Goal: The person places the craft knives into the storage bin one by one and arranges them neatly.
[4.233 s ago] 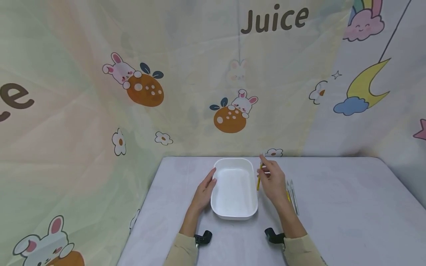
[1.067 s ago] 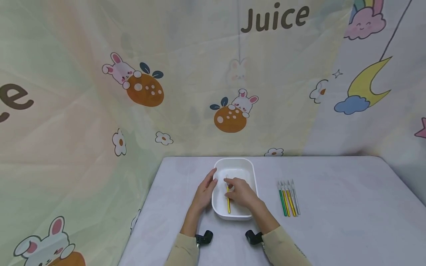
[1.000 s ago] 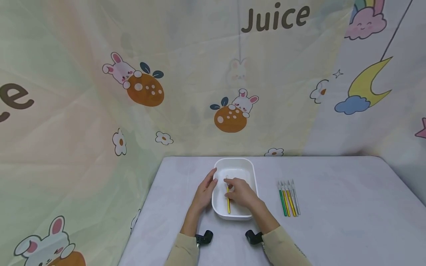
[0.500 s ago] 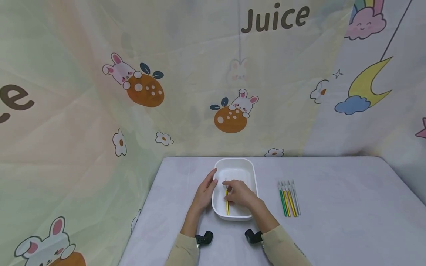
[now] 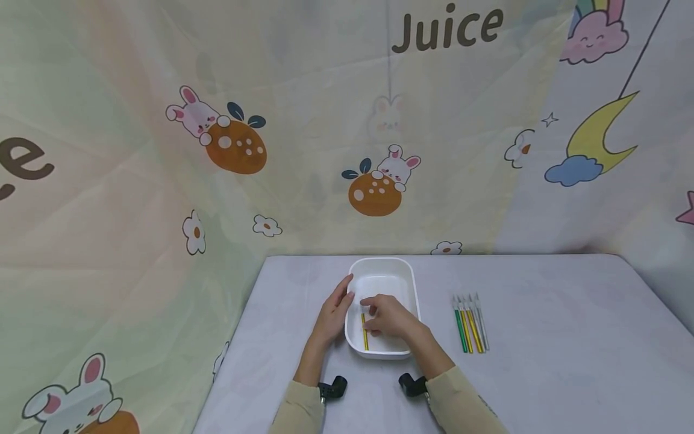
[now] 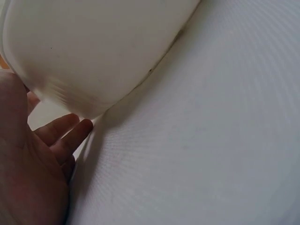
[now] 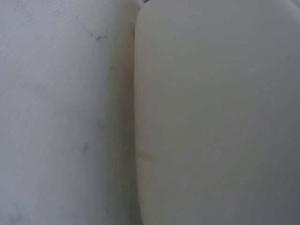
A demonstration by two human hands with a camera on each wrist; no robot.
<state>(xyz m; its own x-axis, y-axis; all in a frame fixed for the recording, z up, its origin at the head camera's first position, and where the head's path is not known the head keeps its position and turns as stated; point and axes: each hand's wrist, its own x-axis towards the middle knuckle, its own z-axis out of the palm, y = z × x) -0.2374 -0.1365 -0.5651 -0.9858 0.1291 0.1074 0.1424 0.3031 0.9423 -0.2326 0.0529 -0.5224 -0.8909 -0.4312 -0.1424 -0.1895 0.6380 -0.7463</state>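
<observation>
A white rectangular tray (image 5: 386,283) lies on the table. My left hand (image 5: 329,313) rests its thumb and fingertips against the tray's left side; in the left wrist view its fingers (image 6: 77,136) are fairly straight and touch the outer wall. Inside the tray lies a slim yellow pen (image 5: 365,337), near the left wall and roughly parallel to it. My right hand (image 5: 391,317) is over the tray, with thumb and index finger apart beside the pen. The pen's pale upper end is hard to make out. Only the tray's wall (image 7: 211,112) and tablecloth show in the right wrist view.
To the right of the tray, several slim pens lie side by side: a green one (image 5: 461,331), yellow ones (image 5: 475,331) and silver ones (image 5: 482,325), all with pale tips pointing away. A white cloth covers the table (image 5: 569,337). A printed curtain (image 5: 303,150) hangs behind it.
My right hand has carried the yellow pen from the tray's right side into it, then shifted slightly left, leaving the pen nearer the left wall. My left hand has stayed put.
</observation>
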